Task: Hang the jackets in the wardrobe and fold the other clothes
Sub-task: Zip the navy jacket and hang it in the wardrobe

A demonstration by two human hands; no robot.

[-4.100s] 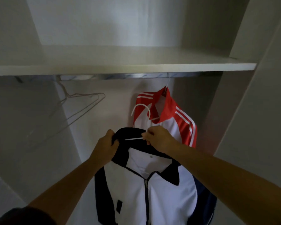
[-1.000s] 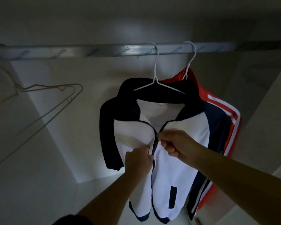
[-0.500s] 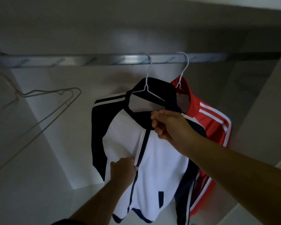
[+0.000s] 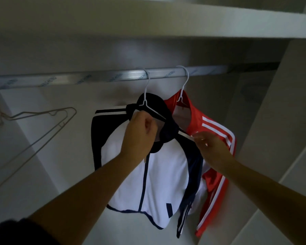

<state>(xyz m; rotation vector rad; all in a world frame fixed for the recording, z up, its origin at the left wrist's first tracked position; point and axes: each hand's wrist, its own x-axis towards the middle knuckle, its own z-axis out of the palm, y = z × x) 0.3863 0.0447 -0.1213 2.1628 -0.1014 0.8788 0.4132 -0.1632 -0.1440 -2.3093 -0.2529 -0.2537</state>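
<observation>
A white and navy jacket (image 4: 162, 175) hangs zipped on a white hanger (image 4: 146, 96) from the silver wardrobe rail (image 4: 78, 79). Right beside it a red and white striped jacket (image 4: 214, 131) hangs on a second white hanger (image 4: 184, 85). My left hand (image 4: 140, 137) grips the navy collar at its left side. My right hand (image 4: 210, 147) pinches the jacket's right shoulder by the white stripes. Part of the collar is hidden behind my left hand.
Empty wire hangers (image 4: 42, 124) hang on the rail at the left. A white shelf (image 4: 166, 20) runs above the rail. The wardrobe's side wall (image 4: 281, 121) stands close on the right, and the pale back wall (image 4: 60, 156) lies behind the jackets.
The zip has been closed up. My left hand rose from the jacket's front to the collar. My right hand moved from the collar to the right shoulder.
</observation>
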